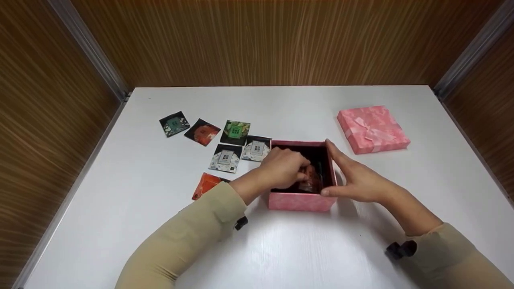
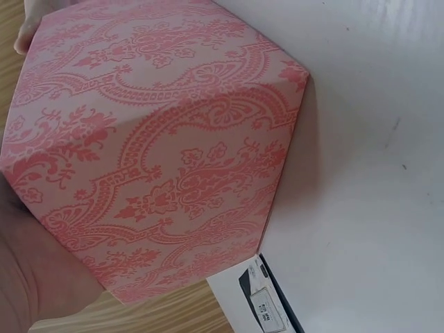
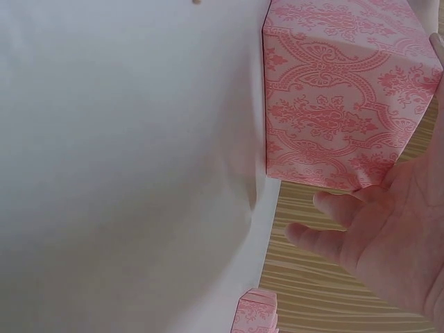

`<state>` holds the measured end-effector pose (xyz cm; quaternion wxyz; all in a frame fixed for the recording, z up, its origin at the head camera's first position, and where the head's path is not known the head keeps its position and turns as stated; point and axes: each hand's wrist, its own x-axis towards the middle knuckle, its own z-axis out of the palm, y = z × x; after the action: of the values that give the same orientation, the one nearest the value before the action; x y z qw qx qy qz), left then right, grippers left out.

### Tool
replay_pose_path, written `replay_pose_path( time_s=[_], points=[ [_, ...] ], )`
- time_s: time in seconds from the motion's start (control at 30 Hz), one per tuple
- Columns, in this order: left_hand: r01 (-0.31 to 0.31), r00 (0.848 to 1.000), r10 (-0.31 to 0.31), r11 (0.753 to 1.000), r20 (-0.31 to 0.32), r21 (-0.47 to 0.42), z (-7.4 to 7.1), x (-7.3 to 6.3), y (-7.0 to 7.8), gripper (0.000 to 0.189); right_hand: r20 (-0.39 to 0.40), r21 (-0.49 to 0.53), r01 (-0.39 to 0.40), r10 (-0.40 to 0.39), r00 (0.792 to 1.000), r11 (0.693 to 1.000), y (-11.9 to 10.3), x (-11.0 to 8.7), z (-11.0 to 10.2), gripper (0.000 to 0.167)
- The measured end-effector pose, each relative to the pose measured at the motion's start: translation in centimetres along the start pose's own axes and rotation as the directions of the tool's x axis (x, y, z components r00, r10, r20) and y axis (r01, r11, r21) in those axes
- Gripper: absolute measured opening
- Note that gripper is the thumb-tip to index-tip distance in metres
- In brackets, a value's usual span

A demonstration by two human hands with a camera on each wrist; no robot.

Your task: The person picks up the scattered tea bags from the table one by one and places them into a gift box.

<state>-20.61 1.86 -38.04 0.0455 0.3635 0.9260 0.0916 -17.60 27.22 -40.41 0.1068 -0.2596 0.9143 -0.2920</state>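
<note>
My left hand reaches into an open pink gift box, its bent fingers and thumb pinching a reddish-brown sachet inside. The dark interior hides part of the sachet. Spread along the box's right side, my right hand has its thumb at the front corner of the rim and its fingers reaching to the back corner. In the right wrist view the fingers look straight beside the patterned wall. The left wrist view shows mostly the box's outer wall.
Several square printed sachets lie left of the box: dark green, red-brown, green, two white-and-black, and an orange one partly under the left forearm. The pink lid with a bow rests at the back right. Wood-grain panels surround the white table.
</note>
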Motion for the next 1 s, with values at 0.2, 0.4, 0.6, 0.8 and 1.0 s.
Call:
replay_pose_path(
  time_s=[0.2,0.4,0.6,0.8,1.0],
  points=[
    [0.013,0.998,-0.017,0.999,0.06,0.051,0.1,0.2,0.3,0.024,-0.001,-0.005,-0.005,0.005,1.0,1.0,0.1,0.0,0.0,0.125],
    [0.021,0.997,-0.027,0.997,0.076,0.074,0.1,0.0,0.5,0.03,0.0,-0.001,0.012,-0.012,1.0,1.0,0.1,0.0,0.0,0.124],
    [-0.012,1.0,0.012,1.0,0.005,0.0,0.0,-0.1,0.2,0.033,-0.006,-0.01,0.012,-0.012,1.0,1.0,0.1,0.1,0.0,0.124],
    [-0.05,0.989,0.008,0.958,-0.147,-0.283,-0.2,-0.7,-0.6,0.042,-0.009,-0.005,0.013,-0.013,1.0,1.0,0.1,0.0,0.0,0.124],
    [-0.117,0.944,-0.043,0.884,-0.327,-0.454,-2.1,-2.6,-2.7,0.042,-0.022,-0.001,0.019,-0.019,1.0,1.0,0.2,0.0,0.0,0.126]
  ],
)
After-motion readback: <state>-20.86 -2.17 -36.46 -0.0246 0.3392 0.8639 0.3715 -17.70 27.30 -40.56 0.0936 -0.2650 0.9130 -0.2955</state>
